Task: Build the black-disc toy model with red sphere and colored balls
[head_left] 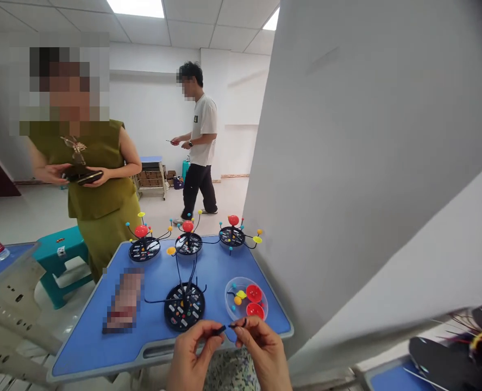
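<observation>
My left hand (198, 350) pinches a short black piece (219, 329) at the table's front edge. Close beside it, my right hand (261, 347) pinches a thin black part (239, 324), its end near the left piece; whether they touch is hard to tell. Just beyond my hands stands a round black base (184, 307) with bare curved black arms. To its right, a clear round dish (227, 304) holds two red half shells (254, 294) and small yellow, orange and blue balls. Three planet models with red balls (187, 226) stand along the far edge of the blue table (143, 347).
A blurred flat item (124, 301) lies on the table's left side. A person in green (98, 174) stands beyond, near a teal stool (63, 241). Another person in white (204, 130) is farther back. A grey wall (346, 163) rises close on the right.
</observation>
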Demonstrator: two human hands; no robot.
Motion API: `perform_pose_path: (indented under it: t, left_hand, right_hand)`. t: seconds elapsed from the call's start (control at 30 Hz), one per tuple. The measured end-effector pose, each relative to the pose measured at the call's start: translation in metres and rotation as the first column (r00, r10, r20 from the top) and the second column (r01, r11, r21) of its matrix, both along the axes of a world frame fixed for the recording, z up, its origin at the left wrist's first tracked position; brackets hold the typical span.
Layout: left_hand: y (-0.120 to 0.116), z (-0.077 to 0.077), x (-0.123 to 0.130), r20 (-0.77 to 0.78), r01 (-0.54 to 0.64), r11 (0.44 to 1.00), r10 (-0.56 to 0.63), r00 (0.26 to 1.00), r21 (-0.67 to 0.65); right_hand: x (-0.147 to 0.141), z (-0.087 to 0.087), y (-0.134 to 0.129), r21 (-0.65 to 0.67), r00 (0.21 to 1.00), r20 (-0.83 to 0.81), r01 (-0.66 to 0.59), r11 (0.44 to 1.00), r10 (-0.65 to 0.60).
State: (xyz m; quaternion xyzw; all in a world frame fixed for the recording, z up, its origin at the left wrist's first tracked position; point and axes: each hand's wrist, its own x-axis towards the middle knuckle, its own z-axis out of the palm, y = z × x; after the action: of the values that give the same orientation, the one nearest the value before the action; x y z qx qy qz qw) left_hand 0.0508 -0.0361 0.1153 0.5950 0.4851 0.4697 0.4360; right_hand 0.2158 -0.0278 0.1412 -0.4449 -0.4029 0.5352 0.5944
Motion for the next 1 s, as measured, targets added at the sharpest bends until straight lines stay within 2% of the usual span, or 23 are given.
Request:
perform_pose_path:
  t: [0.17,0.5,0.6,0.8,1.0]
  left_hand:
    - [-0.008,0.010,-0.008,-0.071,-0.044,0.991,0.053,0.996,0.124]
    - [-0.014,0.015,-0.018,-0.146,0.042,0.970,-0.006,0.989,0.241]
    - [-0.017,0.018,-0.021,-0.155,0.056,0.970,-0.019,0.988,0.238]
    - [-0.021,0.019,-0.021,-0.133,0.063,0.975,-0.034,0.990,0.215]
    - [-0.024,0.015,-0.021,-0.079,0.127,0.960,-0.110,0.991,0.251]
  right_hand:
    - [-0.006,0.000,-0.004,0.012,0.994,0.096,-0.059,0.998,0.057]
    - [-0.009,0.008,-0.013,-0.021,0.987,0.087,-0.134,0.991,0.136]
    - [-0.009,0.011,-0.015,-0.014,0.983,0.103,-0.150,0.989,0.150]
    - [-0.005,0.020,-0.018,0.111,0.930,0.342,-0.185,0.976,0.137]
    - [-0.003,0.020,-0.025,0.155,0.905,0.414,-0.170,0.973,0.092]
